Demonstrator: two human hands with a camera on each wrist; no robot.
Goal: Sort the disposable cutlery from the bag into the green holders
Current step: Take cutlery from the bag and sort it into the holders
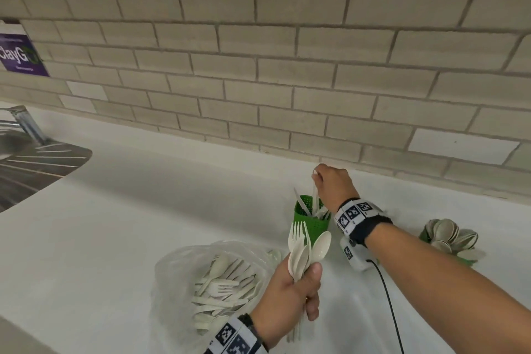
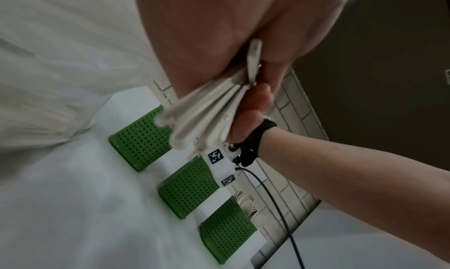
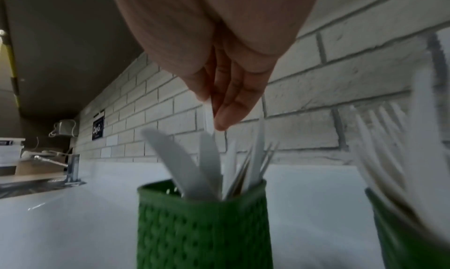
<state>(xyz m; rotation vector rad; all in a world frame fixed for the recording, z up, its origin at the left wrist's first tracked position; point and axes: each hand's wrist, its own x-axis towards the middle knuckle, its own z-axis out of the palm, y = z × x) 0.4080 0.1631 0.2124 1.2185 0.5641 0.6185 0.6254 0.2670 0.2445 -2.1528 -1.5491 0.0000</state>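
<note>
White countertop (image 1: 120, 210) and pale brick-pattern tile are what everything is set against, with a steel sink drainer (image 1: 34, 164) off to the side. A bunch of cutlery (image 1: 304, 250), forks and spoons mixed, is gripped in the left hand (image 1: 290, 299), fingers and thumb curled tight round the handles so the heads fan out on top. A single knife (image 1: 315, 190) is pinched at the very top by the right hand (image 1: 333, 184), thumb against fingertips, with its lower end already down inside the knife holder (image 3: 202, 225) among other knives. More forks and spoons are left in the clear plastic bag (image 1: 212, 276) just beside the left hand. Two more green holders are seen in the left wrist view, the middle holder (image 2: 192, 188) with forks in it (judging by the right wrist view) and the spoon holder (image 2: 226, 232) full of spoon bowls. As for handling, the stuff looks very light, thin and a bit bendy, probably slick too, so a bundle is likely to slide or splay if the squeeze is eased. Best taken by the handle, one piece at a time, and dropped in handle end first or however the others are stood. The bag is floppy and won't hold its shape. Only one bit of writing can be read: a purple sticker (image 1: 21, 54) on the tile, with "ClayG" showing, the rest cut off. Black-and-white square markers are worn on both wristbands.
</note>
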